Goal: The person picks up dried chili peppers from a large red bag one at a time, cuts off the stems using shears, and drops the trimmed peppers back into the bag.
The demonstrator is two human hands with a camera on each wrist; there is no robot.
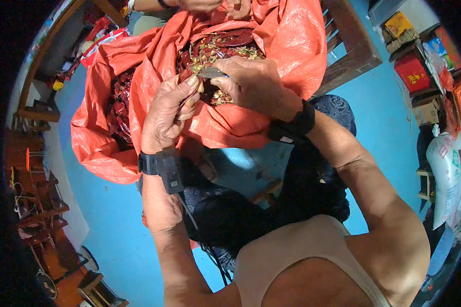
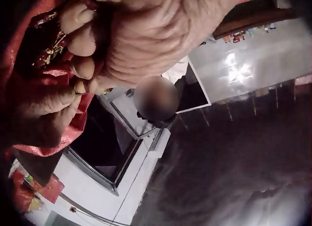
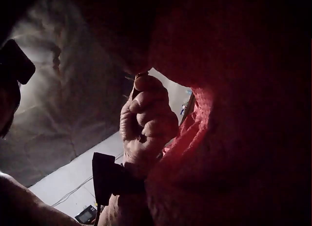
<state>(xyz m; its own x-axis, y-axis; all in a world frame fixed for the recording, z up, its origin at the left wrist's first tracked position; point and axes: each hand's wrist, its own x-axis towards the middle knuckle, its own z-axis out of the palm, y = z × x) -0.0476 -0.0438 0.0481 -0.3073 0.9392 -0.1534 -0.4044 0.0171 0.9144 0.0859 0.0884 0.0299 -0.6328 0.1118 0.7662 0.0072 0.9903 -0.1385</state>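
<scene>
In the head view the left hand (image 1: 170,110) pinches a dark red dried chili (image 1: 190,97) between thumb and curled fingers. Beside it the right hand (image 1: 256,86) grips a small metal blade (image 1: 211,73), whose tip reaches the left fingertips. Both hands are over an orange-red woven sack (image 1: 220,125) holding red chilies and pale cut bits (image 1: 221,47). The left wrist view shows the left hand (image 2: 151,36) with curled fingers close to the other hand's fingers. In the right wrist view the left hand (image 3: 148,114) appears curled; much of that view is dark.
A second sack opening with dried red chilies (image 1: 120,110) lies at the left. Another person's hands (image 1: 205,4) are at the top edge. A wooden frame (image 1: 351,46) stands right of the sacks; shelves with a red box (image 1: 412,72) and a white bag (image 1: 444,166) line the right.
</scene>
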